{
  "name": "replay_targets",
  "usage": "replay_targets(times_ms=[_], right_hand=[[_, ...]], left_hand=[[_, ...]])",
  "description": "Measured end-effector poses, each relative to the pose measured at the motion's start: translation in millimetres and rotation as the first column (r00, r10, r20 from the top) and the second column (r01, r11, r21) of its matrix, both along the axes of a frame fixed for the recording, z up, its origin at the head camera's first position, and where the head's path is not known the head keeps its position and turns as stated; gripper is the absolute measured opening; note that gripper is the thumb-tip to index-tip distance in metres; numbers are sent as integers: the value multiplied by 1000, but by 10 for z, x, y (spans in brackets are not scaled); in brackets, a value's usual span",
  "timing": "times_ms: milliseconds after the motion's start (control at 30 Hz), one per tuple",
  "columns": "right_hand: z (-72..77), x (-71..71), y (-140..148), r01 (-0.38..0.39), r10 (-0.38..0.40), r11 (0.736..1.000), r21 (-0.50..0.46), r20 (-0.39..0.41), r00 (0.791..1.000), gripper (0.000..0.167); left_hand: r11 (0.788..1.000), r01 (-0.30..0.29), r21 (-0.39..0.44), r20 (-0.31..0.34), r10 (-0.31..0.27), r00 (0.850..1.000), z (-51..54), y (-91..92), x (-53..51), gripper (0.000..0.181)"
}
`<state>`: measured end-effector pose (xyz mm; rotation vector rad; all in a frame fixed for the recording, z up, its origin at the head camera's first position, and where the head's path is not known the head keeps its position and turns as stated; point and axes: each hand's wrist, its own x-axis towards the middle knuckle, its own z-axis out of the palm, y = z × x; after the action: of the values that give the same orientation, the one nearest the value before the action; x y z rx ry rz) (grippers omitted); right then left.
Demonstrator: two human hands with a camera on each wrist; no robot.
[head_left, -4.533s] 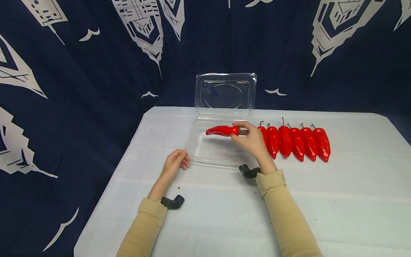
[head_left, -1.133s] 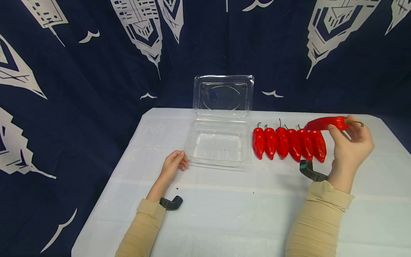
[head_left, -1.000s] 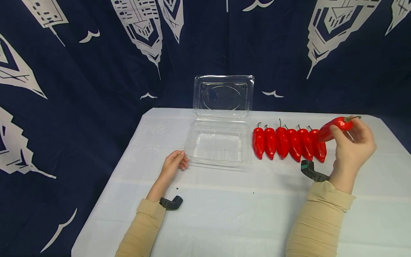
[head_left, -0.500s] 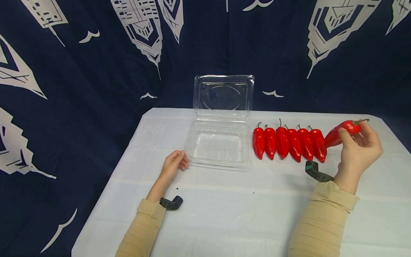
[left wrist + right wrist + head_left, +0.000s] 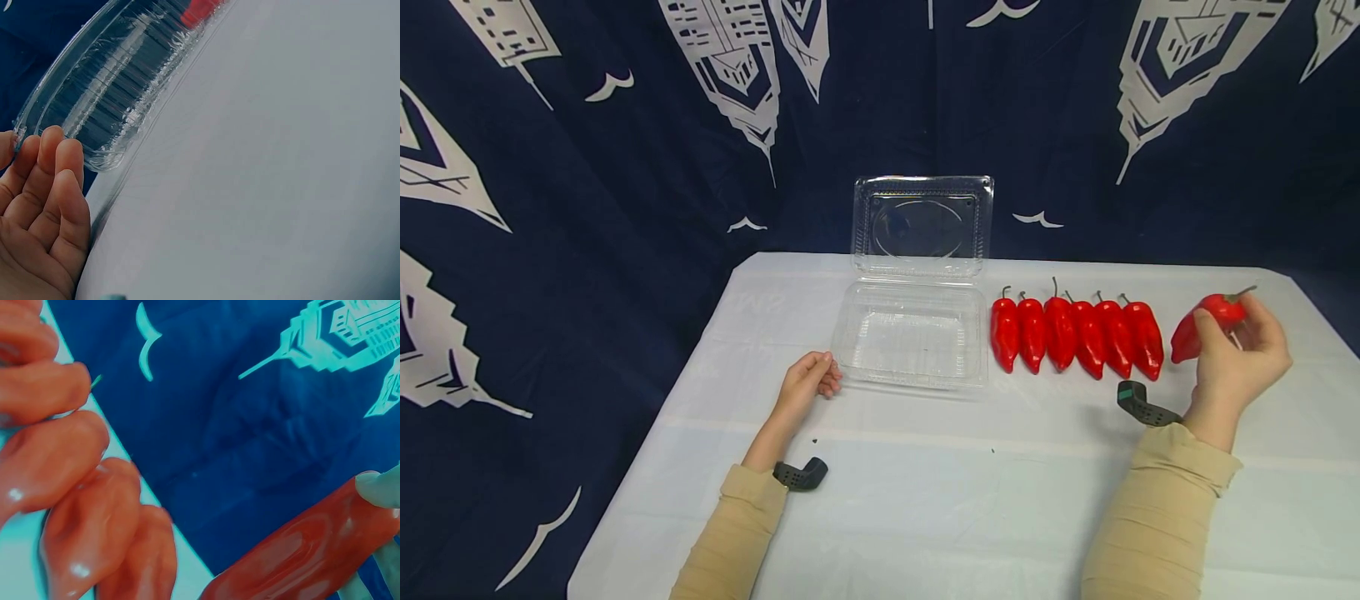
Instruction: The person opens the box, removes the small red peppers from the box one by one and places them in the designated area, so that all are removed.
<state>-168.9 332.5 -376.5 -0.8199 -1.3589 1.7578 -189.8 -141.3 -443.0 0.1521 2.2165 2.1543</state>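
Note:
My right hand pinches a glossy red pepper near its stem end, at the right end of a row of red peppers. The held pepper tilts, its tip down to the left; whether the tip touches the table cannot be seen. A clear plastic clamshell container stands left of the row, its lid raised at the back, and nothing lies inside. With thumb and fingers, my left hand holds the container's front left corner; the left wrist view shows the rim between thumb and fingers.
A white-covered table bears everything. Behind it and to the left hangs a dark blue cloth printed with white buildings and birds. The peppers in the row lie side by side, stems toward the back edge. Small dark specks dot the table cover.
From above the container, the pepper in my right hand has travelled right, passed over the row, and dropped lower beside its right end. My left hand stays at the container's corner.

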Motion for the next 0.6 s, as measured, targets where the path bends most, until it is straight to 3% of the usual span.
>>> replay_targets(times_ms=[400, 600], right_hand=[[-262, -112, 169, -4, 4, 1000, 4, 46, 999, 47], [-364, -167, 193, -7, 5, 997, 71, 31, 1000, 50]], left_hand=[[1000, 8, 5, 4, -8, 1000, -16, -6, -3, 24], [1000, 10, 8, 0, -10, 1000, -21, -11, -9, 24]])
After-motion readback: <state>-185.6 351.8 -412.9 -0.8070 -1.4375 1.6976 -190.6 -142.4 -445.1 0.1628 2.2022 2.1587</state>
